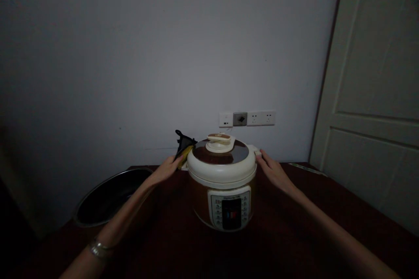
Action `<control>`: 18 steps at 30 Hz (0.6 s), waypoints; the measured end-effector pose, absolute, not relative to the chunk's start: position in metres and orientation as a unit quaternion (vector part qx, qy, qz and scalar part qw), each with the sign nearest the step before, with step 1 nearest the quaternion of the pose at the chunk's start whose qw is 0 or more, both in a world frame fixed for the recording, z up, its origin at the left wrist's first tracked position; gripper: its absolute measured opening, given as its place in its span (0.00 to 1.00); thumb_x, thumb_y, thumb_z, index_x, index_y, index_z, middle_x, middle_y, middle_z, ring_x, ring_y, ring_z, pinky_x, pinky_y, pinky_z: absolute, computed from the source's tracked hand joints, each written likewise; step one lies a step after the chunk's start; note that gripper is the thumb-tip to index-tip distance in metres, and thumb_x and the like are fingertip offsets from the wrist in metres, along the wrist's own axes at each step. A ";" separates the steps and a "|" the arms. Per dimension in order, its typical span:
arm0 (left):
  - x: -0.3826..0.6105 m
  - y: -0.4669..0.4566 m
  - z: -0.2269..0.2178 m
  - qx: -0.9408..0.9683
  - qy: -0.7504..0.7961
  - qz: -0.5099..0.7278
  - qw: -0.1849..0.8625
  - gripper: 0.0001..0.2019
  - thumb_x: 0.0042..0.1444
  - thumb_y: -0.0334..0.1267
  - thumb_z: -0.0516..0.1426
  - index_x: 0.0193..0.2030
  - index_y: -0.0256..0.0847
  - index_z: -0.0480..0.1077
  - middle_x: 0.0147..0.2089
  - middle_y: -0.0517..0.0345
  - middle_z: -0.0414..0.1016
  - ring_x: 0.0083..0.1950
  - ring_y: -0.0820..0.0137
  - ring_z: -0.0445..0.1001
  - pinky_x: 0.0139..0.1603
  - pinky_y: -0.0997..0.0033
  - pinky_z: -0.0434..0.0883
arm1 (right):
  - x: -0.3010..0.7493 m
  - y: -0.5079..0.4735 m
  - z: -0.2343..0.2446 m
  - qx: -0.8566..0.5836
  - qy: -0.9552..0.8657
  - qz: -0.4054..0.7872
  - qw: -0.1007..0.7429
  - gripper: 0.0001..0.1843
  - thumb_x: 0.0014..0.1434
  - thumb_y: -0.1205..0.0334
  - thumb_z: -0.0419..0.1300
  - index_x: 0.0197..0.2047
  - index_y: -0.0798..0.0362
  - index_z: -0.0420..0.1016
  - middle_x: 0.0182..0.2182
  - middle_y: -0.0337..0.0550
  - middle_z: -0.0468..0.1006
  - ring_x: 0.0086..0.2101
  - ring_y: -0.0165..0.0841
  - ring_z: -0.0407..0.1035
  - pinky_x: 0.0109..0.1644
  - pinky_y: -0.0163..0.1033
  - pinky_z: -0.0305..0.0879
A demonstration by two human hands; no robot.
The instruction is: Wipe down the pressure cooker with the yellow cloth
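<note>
Cooker (222,176) located between the two hands, upright on the dark red table (288,213), with the lid seated and the control panel (231,208) facing the wearer. The right hand (271,171) is set against the cooker's side, its fingertips at the side handle (257,152); contact is apparent, but whether the fingers are curled beneath the handle cannot be told. The left hand (167,169) is placed on the opposite side, fingers at a yellow-and-black item (185,156) lying between that hand and the cooker. Whether this item is grasped or merely touched cannot be told; its nature is unclear in the dim light. A dark pan (98,185) is seen to the left of the left hand, partly covered by the forearm. The lid knob (219,138) stands between the hands and is touched by neither.

Step in hand judged to be a two-sided hold on the cooker. For a good result, both side grips should be fully seated before any load is applied, and force should be shared evenly so that tilting is avoided. Loose material is best kept from beneath the left fingers, where slipping could be caused. Clearance from the pan should be checked.
</note>
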State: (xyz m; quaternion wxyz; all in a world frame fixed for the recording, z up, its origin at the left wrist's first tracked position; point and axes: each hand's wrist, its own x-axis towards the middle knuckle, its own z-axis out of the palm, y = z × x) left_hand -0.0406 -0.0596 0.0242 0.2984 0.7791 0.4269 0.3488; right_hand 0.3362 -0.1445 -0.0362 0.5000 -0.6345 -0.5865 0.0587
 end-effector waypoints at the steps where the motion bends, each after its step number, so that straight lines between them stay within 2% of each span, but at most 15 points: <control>1: -0.043 -0.071 0.024 0.784 0.434 0.338 0.289 0.22 0.56 0.54 0.50 0.37 0.36 0.73 0.31 0.54 0.76 0.36 0.62 0.72 0.35 0.68 0.67 | 0.336 -0.144 -0.037 -0.633 -0.587 0.058 0.502 0.45 0.59 0.34 0.43 0.64 0.65 0.59 0.61 0.61 0.61 0.61 0.47 0.55 0.66 0.51 0.46; 2: -0.045 -0.083 0.023 0.786 0.439 0.331 0.283 0.22 0.57 0.54 0.49 0.37 0.36 0.73 0.31 0.54 0.75 0.35 0.63 0.71 0.34 0.68 0.67 | 0.337 -0.143 -0.037 -0.630 -0.586 0.058 0.506 0.44 0.59 0.35 0.44 0.64 0.65 0.60 0.61 0.60 0.61 0.61 0.47 0.56 0.66 0.51 0.46; 6: -0.052 -0.140 0.020 0.797 0.418 0.315 0.302 0.24 0.58 0.53 0.49 0.48 0.36 0.71 0.39 0.53 0.77 0.41 0.63 0.72 0.38 0.70 0.67 | 0.343 -0.140 -0.032 -0.617 -0.567 0.094 0.538 0.36 0.60 0.41 0.48 0.59 0.60 0.67 0.60 0.56 0.65 0.61 0.45 0.57 0.67 0.50 0.46; 9: -0.059 -0.176 0.019 0.799 0.453 0.253 0.302 0.24 0.59 0.53 0.47 0.46 0.37 0.73 0.39 0.54 0.78 0.40 0.64 0.72 0.39 0.70 0.68 | 0.356 -0.137 -0.022 -0.604 -0.549 0.157 0.556 0.26 0.60 0.48 0.50 0.54 0.56 0.71 0.57 0.53 0.70 0.58 0.44 0.62 0.64 0.50 0.54; 11: -0.067 -0.189 0.015 0.819 0.463 0.203 0.270 0.22 0.59 0.51 0.47 0.46 0.39 0.74 0.39 0.55 0.78 0.41 0.63 0.73 0.41 0.70 0.68 | 0.366 -0.136 -0.014 -0.609 -0.523 0.200 0.562 0.25 0.60 0.52 0.52 0.57 0.54 0.69 0.56 0.53 0.70 0.53 0.44 0.68 0.57 0.49 0.64; 14: -0.083 -0.191 0.006 0.850 0.466 0.149 0.196 0.18 0.57 0.43 0.50 0.48 0.41 0.74 0.43 0.52 0.78 0.43 0.62 0.74 0.46 0.68 0.67 | 0.377 -0.136 -0.004 -0.634 -0.477 0.269 0.547 0.25 0.60 0.56 0.55 0.58 0.56 0.65 0.57 0.58 0.68 0.40 0.41 0.75 0.41 0.45 0.75; 16: -0.096 -0.188 0.002 0.860 0.465 0.109 0.180 0.17 0.55 0.40 0.50 0.46 0.41 0.75 0.43 0.52 0.78 0.43 0.62 0.75 0.45 0.68 0.68 | 0.379 -0.138 0.001 -0.645 -0.460 0.319 0.520 0.20 0.61 0.55 0.55 0.53 0.57 0.68 0.55 0.61 0.69 0.31 0.36 0.75 0.31 0.40 0.75; 18: -0.109 -0.183 0.004 0.864 0.456 0.060 0.204 0.14 0.52 0.41 0.53 0.40 0.42 0.77 0.38 0.54 0.79 0.38 0.62 0.77 0.39 0.69 0.70 | 0.379 -0.140 0.003 -0.647 -0.451 0.367 0.494 0.18 0.61 0.52 0.55 0.48 0.56 0.70 0.48 0.60 0.74 0.26 0.32 0.73 0.26 0.36 0.72</control>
